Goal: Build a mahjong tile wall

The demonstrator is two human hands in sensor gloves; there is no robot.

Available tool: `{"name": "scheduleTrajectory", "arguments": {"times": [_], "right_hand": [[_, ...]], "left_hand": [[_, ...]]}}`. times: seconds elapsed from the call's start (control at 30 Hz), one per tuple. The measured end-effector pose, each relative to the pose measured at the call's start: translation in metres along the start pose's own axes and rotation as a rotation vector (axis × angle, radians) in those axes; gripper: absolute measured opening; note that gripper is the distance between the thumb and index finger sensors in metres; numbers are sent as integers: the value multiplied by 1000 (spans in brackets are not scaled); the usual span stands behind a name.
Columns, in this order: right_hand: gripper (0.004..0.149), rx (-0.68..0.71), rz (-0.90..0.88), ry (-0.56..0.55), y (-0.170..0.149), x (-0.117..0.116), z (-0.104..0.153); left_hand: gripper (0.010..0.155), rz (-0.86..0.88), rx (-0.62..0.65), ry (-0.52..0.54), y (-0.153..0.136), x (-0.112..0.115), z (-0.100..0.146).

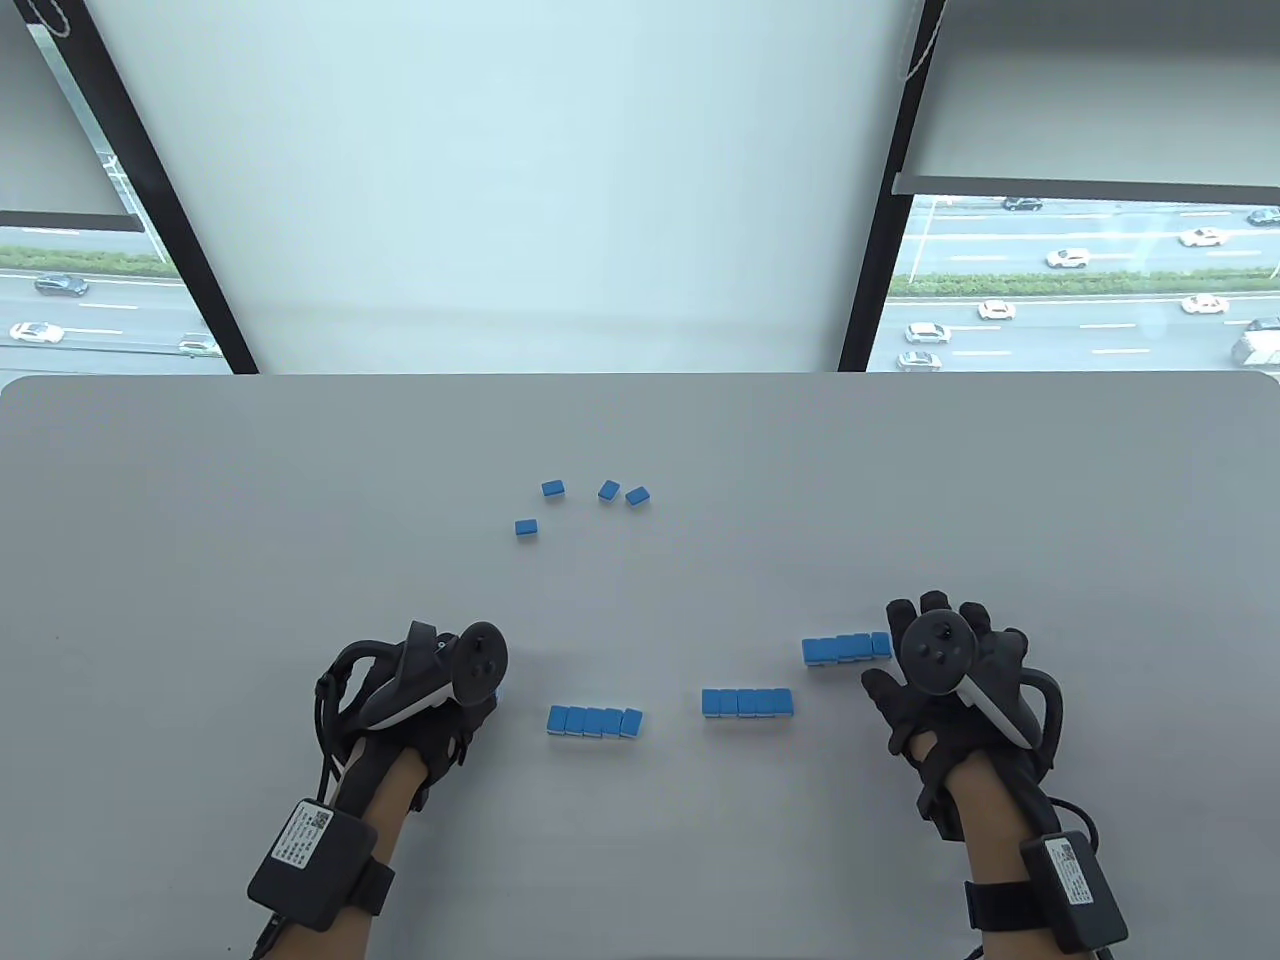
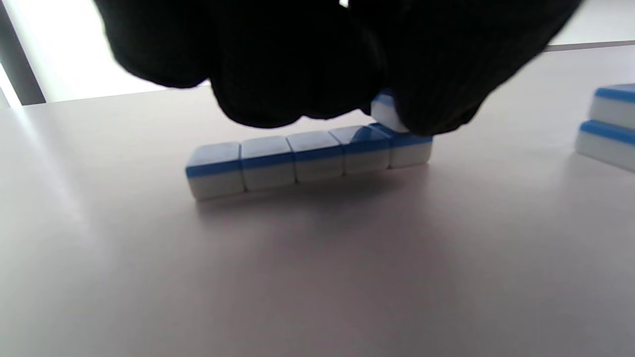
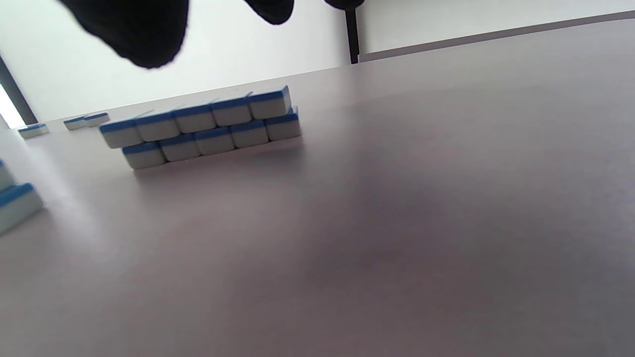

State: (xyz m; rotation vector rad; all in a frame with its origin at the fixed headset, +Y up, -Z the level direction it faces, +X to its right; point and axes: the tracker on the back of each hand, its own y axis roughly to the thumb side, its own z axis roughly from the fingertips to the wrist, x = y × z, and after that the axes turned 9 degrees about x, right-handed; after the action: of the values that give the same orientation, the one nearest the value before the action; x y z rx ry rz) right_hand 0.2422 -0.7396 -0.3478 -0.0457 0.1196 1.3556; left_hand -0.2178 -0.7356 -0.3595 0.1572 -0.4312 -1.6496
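Note:
My left hand (image 1: 465,700) pinches a blue-and-white mahjong tile (image 2: 384,111) just above the right end of a single-layer row of tiles (image 2: 307,161). In the table view the hand and its tracker hide that row. Three more rows lie to its right: a left row (image 1: 595,721), a middle row (image 1: 747,702) and a right row (image 1: 845,648). My right hand (image 1: 945,615) hovers with its fingers (image 3: 144,34) straight, holding nothing, just right of the right row, which stands two tiles high (image 3: 208,126), its top layer shifted left.
Several loose blue tiles (image 1: 608,490) lie scattered near the middle of the grey table (image 1: 200,560), beyond the rows. The table's far edge runs below a window. A two-layer row end (image 2: 610,124) shows right of my left hand.

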Motion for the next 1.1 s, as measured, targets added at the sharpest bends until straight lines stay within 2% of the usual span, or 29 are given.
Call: {"name": "scheduleTrajectory", "arguments": {"times": [0.23, 0.4, 0.53, 0.63, 0.73, 0.87, 1.1], "right_hand": [[78, 0, 3, -2, 0, 0, 0], [77, -2, -2, -13, -1, 3, 1], [78, 0, 2, -25, -1, 5, 3], [78, 1, 3, -31, -1, 7, 3], [78, 0, 6, -34, -1, 7, 3], [78, -2, 4, -41, -2, 7, 3], [78, -11, 9, -35, -3, 7, 4]], "left_hand": [[57, -3, -3, -14, 0, 0, 0], [65, 59, -8, -40, -6, -5, 6], [67, 99, -15, 28, -16, -25, 15], [66, 100, -7, 99, -22, -41, 10], [65, 77, 17, 118, -24, -52, -7], [66, -14, 50, 81, -25, -60, -43], [75, 23, 31, -12, -38, -49, -117]]}}
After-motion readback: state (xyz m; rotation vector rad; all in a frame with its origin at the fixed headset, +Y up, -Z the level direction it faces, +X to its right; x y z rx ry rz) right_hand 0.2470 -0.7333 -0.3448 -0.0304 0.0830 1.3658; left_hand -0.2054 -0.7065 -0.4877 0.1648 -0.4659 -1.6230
